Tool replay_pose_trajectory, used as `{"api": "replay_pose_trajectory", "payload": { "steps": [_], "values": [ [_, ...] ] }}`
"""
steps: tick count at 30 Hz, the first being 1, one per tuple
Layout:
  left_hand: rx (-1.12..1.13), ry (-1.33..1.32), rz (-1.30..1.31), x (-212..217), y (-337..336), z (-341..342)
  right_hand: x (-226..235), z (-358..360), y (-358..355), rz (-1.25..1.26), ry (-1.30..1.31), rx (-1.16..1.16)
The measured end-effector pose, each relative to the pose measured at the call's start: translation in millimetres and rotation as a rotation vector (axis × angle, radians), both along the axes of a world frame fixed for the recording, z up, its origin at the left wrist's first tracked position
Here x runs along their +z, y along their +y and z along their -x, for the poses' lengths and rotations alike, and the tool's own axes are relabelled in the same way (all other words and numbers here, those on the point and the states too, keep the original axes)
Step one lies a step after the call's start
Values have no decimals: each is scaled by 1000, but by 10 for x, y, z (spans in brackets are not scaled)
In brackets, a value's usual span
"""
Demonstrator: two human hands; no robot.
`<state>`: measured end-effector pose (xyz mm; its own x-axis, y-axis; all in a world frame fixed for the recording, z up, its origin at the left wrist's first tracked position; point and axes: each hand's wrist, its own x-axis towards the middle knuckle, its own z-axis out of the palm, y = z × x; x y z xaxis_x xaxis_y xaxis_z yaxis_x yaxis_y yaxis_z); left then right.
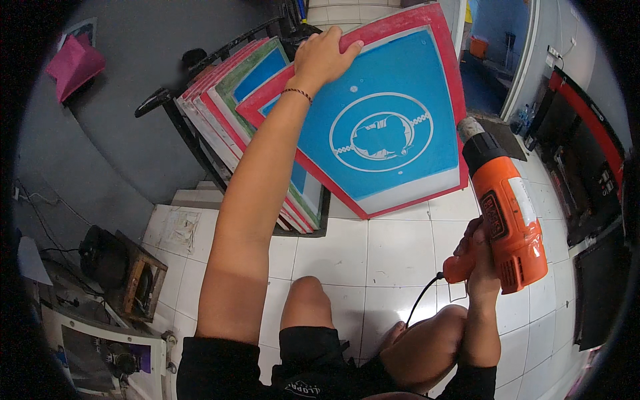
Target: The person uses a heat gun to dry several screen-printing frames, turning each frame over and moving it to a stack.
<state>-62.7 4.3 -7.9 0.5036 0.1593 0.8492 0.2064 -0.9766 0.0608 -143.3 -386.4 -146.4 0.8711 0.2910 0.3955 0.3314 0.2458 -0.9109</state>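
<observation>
My left hand (327, 56) is closed over the upper edge of a screen printing frame (313, 127), thumb on the front face. The frame has a red border and a blue mesh, with a pale round design in its middle. It is held tilted, its face toward me. In my right hand (479, 250) is an orange and black heat gun (507, 217), gripped by the handle. Its metal nozzle points up and left, close to the frame's right edge. A black cord (421, 300) hangs from the handle's bottom.
Several more frames (223, 110) stand in a black metal rack (190, 143) behind and left of the held one. White floor tiles (330, 257) lie below. A doorway (497, 60) opens at the far right. At left is a wooden box (143, 280); at right, a black and red item (590, 127).
</observation>
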Motion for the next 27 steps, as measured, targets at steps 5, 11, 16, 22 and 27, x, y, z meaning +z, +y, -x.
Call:
{"api": "replay_pose_trajectory", "payload": {
  "steps": [5,11,16,22,27],
  "values": [
    [9,-19,20,4,-65,-34,116,38,-33,28,-3,11],
    [-12,40,61,-56,5,-19,150,59,-99,93,-24,21],
    [-62,38,115,-61,-4,-48,122,32,-151,93,-53,1],
    [-40,66,156,-59,-32,-23,111,18,-181,106,16,62],
    [-37,91,164,-60,-49,-36,67,5,-163,100,-54,64]
  ]
}}
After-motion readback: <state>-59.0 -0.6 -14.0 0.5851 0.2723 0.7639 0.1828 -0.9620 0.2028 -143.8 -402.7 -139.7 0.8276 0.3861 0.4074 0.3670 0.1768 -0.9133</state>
